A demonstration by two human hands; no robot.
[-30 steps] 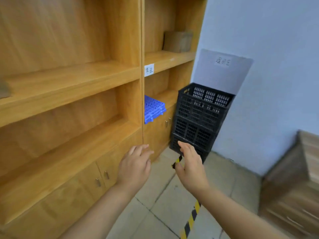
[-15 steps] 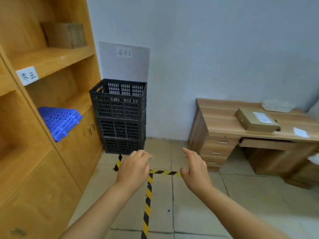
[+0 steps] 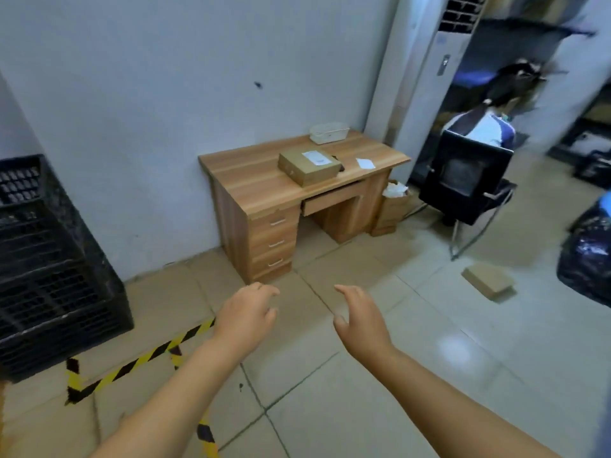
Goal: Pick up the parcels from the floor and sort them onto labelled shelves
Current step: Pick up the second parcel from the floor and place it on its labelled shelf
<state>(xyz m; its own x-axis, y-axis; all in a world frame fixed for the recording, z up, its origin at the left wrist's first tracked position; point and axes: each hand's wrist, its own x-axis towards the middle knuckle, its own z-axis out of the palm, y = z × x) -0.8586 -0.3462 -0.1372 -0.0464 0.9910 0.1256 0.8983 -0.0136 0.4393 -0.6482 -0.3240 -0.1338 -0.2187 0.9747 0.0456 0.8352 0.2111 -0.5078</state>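
Observation:
A flat brown cardboard parcel (image 3: 488, 280) lies on the tiled floor at the right, well beyond my hands. Another brown box with a white label (image 3: 309, 166) sits on the wooden desk (image 3: 251, 180). My left hand (image 3: 246, 317) and my right hand (image 3: 360, 317) are held out in front of me over the floor, fingers loosely curled, both holding nothing. The shelves are out of view.
Stacked black plastic crates (image 3: 49, 266) stand at the left wall. Yellow-black tape (image 3: 139, 361) marks the floor. A person sits on a black chair (image 3: 466, 180) at the right. Black rubbish bags (image 3: 587, 256) lie at the far right. A white tray (image 3: 329, 132) rests on the desk.
My view has swung right, from the wooden shelves past the black crates to the desk and the parcel on the floor. My hands stay empty in front of me.

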